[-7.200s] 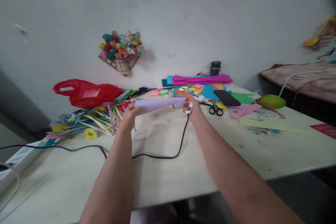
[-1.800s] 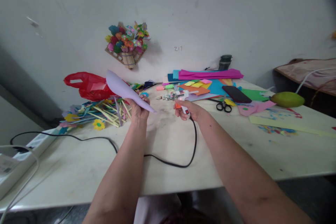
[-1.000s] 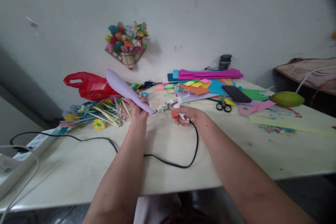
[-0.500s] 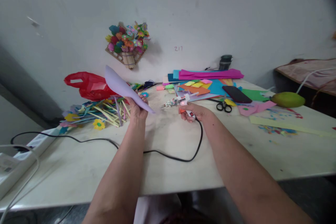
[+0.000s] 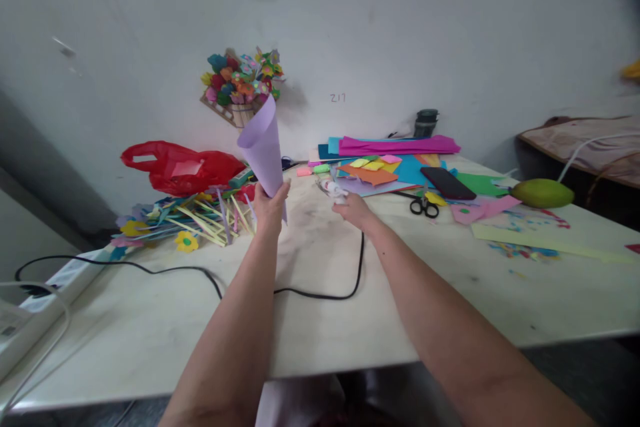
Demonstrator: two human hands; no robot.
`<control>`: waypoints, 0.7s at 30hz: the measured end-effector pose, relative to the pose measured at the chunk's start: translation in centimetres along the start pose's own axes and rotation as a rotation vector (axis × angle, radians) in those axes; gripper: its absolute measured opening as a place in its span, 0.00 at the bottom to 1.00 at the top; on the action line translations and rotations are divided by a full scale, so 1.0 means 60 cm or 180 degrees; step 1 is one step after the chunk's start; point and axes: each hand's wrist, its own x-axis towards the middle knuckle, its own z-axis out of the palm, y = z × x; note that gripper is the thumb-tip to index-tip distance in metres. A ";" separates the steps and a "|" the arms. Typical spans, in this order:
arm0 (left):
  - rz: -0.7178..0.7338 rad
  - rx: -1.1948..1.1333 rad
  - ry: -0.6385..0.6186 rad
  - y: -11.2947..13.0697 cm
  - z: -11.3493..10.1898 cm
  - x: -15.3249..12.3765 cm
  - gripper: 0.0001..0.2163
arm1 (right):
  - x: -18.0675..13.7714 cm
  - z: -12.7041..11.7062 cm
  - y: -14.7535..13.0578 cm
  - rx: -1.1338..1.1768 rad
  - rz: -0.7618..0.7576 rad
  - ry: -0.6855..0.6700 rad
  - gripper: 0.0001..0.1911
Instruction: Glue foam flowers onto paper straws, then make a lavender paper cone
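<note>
My left hand is closed around the lower end of a lilac paper cone. The cone stands nearly upright, its wide mouth at the top tipped toward the left. Over the middle of the table, my right hand is closed on a white glue gun, whose tip points away to the left. Part of the gun is hidden by the fingers. Its black cord drops below the hand and runs left across the table.
Paper flowers with stems and a red plastic bag lie at left. Toward the right are coloured sheets, black-handled scissors, a phone, a green mango and paper scraps. A power strip edges the left side.
The lilac paper has turned from a slanting, edge-on view to an upright cone with its mouth showing. My right hand has moved forward and slightly left with the glue gun.
</note>
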 end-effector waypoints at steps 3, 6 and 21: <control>0.0248 0.0269 0.0177 -0.002 -0.003 0.000 0.21 | 0.002 0.004 0.000 -0.1088 -0.0158 -0.0059 0.18; 0.0416 0.0663 0.0233 -0.001 -0.006 0.000 0.24 | 0.005 0.013 0.003 -0.1599 -0.0296 -0.0260 0.25; 0.0705 0.2695 -0.0125 -0.006 -0.014 -0.018 0.24 | 0.008 0.054 -0.002 -0.2342 -0.0775 -0.0350 0.22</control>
